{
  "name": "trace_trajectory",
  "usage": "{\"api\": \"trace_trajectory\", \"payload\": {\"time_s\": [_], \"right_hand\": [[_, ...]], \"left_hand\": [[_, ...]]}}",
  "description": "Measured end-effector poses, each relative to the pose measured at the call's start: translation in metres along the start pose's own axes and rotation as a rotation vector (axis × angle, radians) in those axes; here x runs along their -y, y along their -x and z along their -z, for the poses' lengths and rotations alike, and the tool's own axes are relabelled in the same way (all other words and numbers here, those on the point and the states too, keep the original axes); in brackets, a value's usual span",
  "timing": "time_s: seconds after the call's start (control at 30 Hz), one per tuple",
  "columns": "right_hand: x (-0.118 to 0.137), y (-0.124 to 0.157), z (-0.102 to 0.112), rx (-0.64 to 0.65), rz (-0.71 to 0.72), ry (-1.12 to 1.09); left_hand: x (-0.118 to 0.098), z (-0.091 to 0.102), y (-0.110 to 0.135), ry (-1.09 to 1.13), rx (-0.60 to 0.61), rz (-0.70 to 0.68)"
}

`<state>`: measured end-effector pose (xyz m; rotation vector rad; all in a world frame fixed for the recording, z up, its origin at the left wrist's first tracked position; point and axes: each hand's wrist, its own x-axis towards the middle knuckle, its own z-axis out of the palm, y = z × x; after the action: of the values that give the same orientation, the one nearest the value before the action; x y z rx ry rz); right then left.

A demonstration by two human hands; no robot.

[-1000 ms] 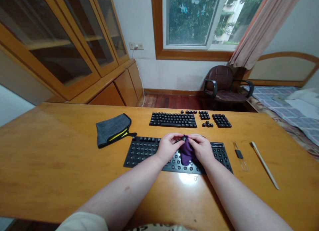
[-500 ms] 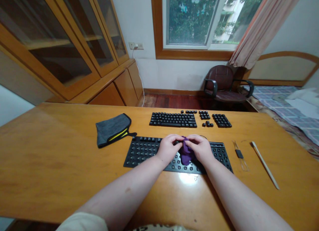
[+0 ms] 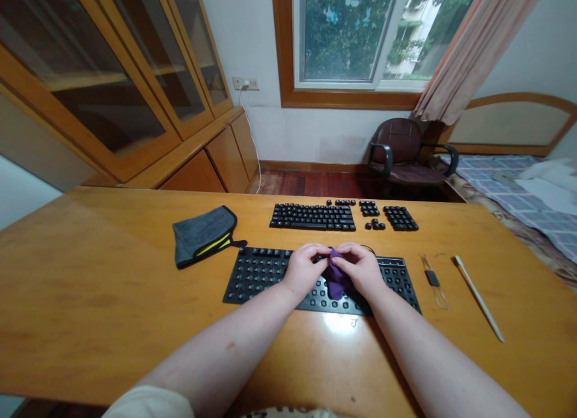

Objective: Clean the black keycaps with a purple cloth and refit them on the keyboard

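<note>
My left hand (image 3: 305,268) and my right hand (image 3: 362,267) meet over the middle of a black keyboard base (image 3: 256,274) with its keycaps taken off. Both hands pinch a purple cloth (image 3: 334,277) between them, fingers closed. A small black keycap showed in the fingers a moment ago; the cloth and fingertips cover it now. The removed keycaps (image 3: 312,216) lie in neat keyboard-shaped rows on the wooden desk (image 3: 90,298) just beyond the base.
A grey pouch with yellow trim (image 3: 202,240) lies left of the keyboard base. To its right are a wire keycap puller (image 3: 433,279) and a thin pale stick (image 3: 478,298). Behind the desk stand a brown armchair (image 3: 406,156), a glass-fronted cabinet (image 3: 112,81) and a bed (image 3: 532,195).
The small black keycap seen between my fingertips has become wrapped in the purple cloth, and my hands have closed together slightly. Nothing else on the desk has moved.
</note>
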<state>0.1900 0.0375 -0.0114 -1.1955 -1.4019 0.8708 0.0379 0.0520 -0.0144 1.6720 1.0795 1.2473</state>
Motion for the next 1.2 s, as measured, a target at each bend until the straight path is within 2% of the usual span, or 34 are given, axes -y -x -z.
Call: {"api": "trace_trajectory", "payload": {"time_s": [0.27,0.5,0.67,0.97,1.1,1.2], "right_hand": [[-0.002,-0.002,0.001,-0.032,-0.054,0.003],[-0.006,-0.002,0.002,-0.063,-0.124,-0.118],[0.0,-0.002,0.001,-0.093,-0.12,-0.128],[0.0,-0.001,0.0,-0.063,-0.002,-0.021],[-0.001,0.0,-0.001,-0.081,-0.027,-0.035],[0.0,0.001,-0.001,-0.101,-0.051,-0.042]], "left_hand": [[-0.002,0.0,0.0,-0.013,0.011,0.002],[-0.008,0.002,-0.001,0.025,0.098,-0.009],[-0.004,-0.002,0.0,0.198,0.081,0.099],[-0.009,-0.003,-0.001,0.175,0.015,0.074],[-0.018,0.013,-0.012,0.1,-0.058,0.133],[-0.028,0.043,-0.027,0.033,0.04,0.174]]}}
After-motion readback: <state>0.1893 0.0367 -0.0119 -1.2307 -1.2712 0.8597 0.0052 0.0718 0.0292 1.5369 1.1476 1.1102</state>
